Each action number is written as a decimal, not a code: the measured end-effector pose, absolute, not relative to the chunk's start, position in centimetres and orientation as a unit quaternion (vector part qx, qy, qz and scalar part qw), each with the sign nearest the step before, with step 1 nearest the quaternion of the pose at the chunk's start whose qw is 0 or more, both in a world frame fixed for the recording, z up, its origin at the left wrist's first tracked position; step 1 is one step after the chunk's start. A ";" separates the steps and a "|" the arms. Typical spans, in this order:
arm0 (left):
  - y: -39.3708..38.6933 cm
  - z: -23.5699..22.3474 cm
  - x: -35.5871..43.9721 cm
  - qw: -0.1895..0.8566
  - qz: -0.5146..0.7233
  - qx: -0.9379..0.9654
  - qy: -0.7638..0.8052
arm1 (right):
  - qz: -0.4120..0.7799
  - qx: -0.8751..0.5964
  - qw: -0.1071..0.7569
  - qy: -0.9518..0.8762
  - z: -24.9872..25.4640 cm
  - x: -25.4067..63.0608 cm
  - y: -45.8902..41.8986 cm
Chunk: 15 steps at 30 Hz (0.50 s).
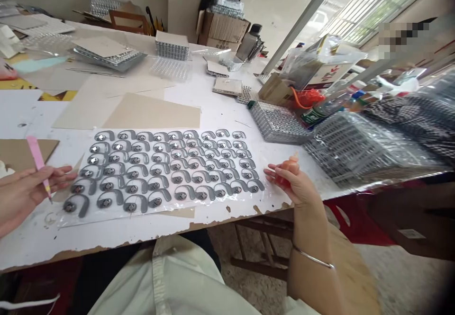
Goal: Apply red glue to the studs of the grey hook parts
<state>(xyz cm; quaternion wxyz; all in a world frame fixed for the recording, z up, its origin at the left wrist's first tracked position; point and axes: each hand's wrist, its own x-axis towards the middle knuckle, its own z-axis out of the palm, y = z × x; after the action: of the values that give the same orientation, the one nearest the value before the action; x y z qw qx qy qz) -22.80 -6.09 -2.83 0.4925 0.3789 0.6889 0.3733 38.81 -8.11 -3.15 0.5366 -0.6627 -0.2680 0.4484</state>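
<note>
My left hand (33,189), at the left edge, grips a slim pink pointed tool (37,156) by its lower part; its dark tip points down at the table, and the other fingers stretch toward the sheet. In my right hand (293,180) is a small orange-red squeeze bottle (290,166) with its pale nozzle pointing up, partly hidden by the fingers. Between the hands lies a clear plastic-covered sheet (117,216) bearing rows of grey hook-shaped pieces (144,203). Each piece has a shiny round stud at one end. Both hands are beside the sheet.
Beige card sheets (152,111) lie behind the pieces. Clear studded trays (279,121) and a tall stack of plastic trays (373,149) stand right. A metal post (302,19) rises at the back. The table's ragged front edge (227,218) runs near my lap.
</note>
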 end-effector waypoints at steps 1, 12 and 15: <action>-6.2 -2.4 -22.1 0.514 0.379 0.350 0.685 | 0.446 -0.662 0.541 -0.264 -3.1 39.0 -8.0; -6.0 -2.0 -16.3 0.567 0.455 0.300 0.618 | 0.396 -0.678 0.572 -0.239 -1.6 41.2 -6.1; -5.8 -1.6 -15.4 0.591 0.494 0.290 0.568 | 0.330 -0.671 0.621 -0.236 -1.0 40.9 -6.1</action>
<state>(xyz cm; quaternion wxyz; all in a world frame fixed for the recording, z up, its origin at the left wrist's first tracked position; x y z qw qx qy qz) -15.35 -5.79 -1.61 0.5914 0.2899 0.5675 0.4941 40.86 -6.10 -0.97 0.6208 -0.6710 -0.2360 0.3296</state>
